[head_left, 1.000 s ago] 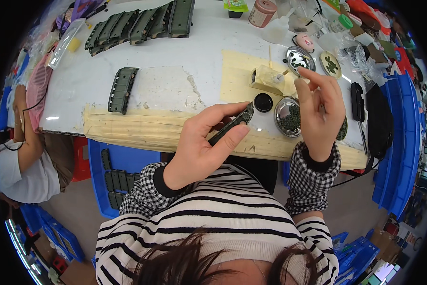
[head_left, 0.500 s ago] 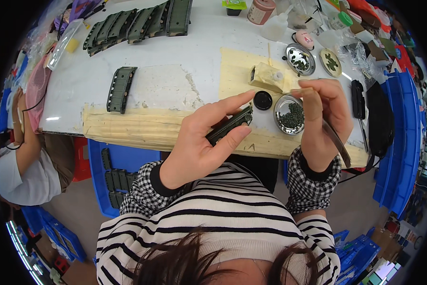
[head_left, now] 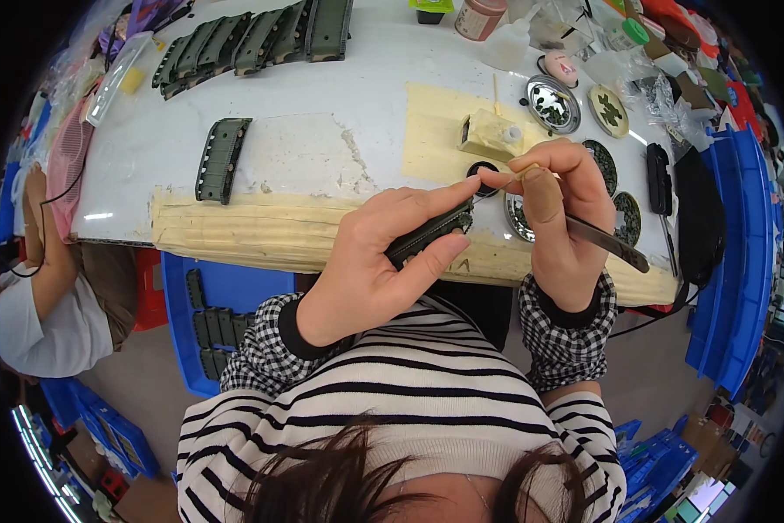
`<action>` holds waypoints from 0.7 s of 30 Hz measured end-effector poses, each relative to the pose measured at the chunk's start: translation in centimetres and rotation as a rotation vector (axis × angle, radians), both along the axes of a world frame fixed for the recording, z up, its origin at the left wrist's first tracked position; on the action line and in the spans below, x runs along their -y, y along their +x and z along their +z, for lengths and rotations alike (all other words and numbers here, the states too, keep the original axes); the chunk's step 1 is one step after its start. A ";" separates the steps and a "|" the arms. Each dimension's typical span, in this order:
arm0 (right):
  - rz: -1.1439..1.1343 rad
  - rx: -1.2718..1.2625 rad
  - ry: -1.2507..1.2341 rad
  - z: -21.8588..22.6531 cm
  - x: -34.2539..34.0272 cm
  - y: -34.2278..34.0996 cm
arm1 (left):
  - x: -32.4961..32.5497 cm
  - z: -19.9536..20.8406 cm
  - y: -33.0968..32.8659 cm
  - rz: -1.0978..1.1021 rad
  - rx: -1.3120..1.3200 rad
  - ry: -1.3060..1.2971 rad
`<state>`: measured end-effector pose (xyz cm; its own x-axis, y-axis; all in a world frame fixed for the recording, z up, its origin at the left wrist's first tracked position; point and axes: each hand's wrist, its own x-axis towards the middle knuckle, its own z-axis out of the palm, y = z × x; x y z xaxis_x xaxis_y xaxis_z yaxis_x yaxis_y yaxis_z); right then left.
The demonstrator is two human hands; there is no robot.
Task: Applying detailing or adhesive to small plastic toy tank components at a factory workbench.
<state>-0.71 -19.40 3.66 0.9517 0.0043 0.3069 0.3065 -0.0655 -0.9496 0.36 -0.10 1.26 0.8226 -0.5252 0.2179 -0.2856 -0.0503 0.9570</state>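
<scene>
A row of track pieces (head_left: 257,39) lies along the table's (head_left: 383,78) far left edge, one single track piece (head_left: 222,159) nearer its front left. Round dishes (head_left: 553,103) sit toward the far right corner, a small box (head_left: 488,135) just left of them. Below the front edge stands a bin (head_left: 222,305).

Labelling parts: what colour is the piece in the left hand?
Dark olive green, a ribbed strip pinched in the left hand; head view shows it.
</scene>
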 end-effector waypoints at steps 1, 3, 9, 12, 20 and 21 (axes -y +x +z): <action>-0.002 -0.001 -0.015 0.1 0.0 0.0 | 0.0 0.0 0.0 0.000 -0.004 -0.004; -0.005 -0.010 -0.008 0.2 -0.1 0.0 | 0.0 0.0 0.0 0.001 -0.005 -0.008; -0.059 0.030 0.140 -0.8 0.3 0.5 | 0.0 -0.3 0.1 0.007 -0.012 -0.008; -0.216 0.105 0.046 -0.9 1.5 1.4 | -0.1 -0.4 0.0 0.022 -0.067 -0.006; -0.438 0.277 -0.694 -1.3 2.5 3.4 | 0.1 -2.4 0.6 -0.182 -0.611 -0.491; -0.410 0.262 -0.725 -1.6 2.5 3.4 | 0.1 -2.5 0.7 -0.216 -0.630 -0.533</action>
